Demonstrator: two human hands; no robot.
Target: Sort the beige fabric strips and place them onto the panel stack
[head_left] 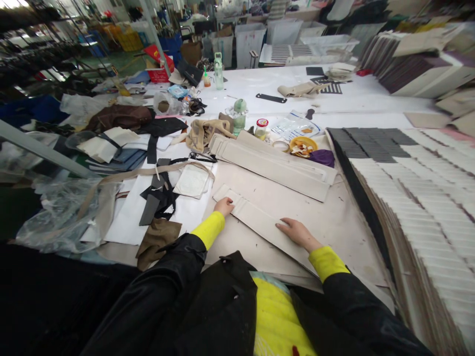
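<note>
A long beige strip (260,217) of flat sheet material lies slantwise on the beige work surface in front of me, with what look like further pieces at its far left end. My left hand (223,206) grips the strip's edge near that end, thumb on top and the other fingers partly hidden. My right hand (297,232) rests on the strip's right part, its fingers stretched out and holding nothing. Just beyond lies a loose stack of similar beige strips (272,165), slightly fanned at the left.
Rows of stacked light and grey pieces (419,198) line the right side. Dark scraps (159,193), a white pad (193,180) and brown cloth (158,240) lie left. Behind the strips stand a red-lidded jar (261,128), a yellow bowl (302,146) and a green bottle (218,71).
</note>
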